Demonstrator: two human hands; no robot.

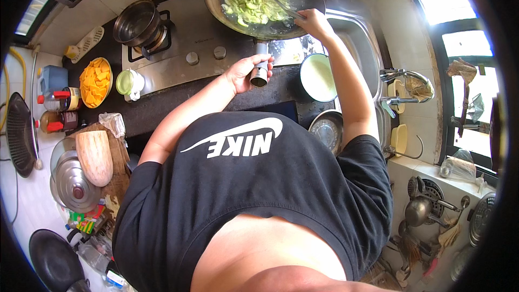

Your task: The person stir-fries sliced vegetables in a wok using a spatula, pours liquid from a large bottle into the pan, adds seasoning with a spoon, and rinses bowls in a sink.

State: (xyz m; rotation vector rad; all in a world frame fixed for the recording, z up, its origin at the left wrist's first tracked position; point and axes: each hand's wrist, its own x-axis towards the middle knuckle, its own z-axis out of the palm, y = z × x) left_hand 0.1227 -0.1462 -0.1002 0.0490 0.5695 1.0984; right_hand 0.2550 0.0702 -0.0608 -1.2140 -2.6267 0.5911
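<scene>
A large wok (pixel 214 1) sits at the far side of the stove, filled with thin pale-green vegetable slices (pixel 251 5). My left hand (pixel 247 73) is closed around the wok's tubular metal handle (pixel 260 79), which points toward me. Over the wok's right rim, my right hand (pixel 314 23) grips a long metal spatula (pixel 280 4). Its working end lies among the slices and is partly hidden by them. Close below my right forearm stands a white enamel bowl (pixel 318 78) with a dark rim.
At left are a small pot (pixel 136 23) on a burner, a plate of orange chunks (pixel 96 82), a green-white cup (pixel 130 84), sauce bottles (pixel 58 121) and a cut gourd (pixel 93 157). A sink (pixel 354 40) with a faucet (pixel 397 100) lies right; a metal pan (pixel 327 130) is near me.
</scene>
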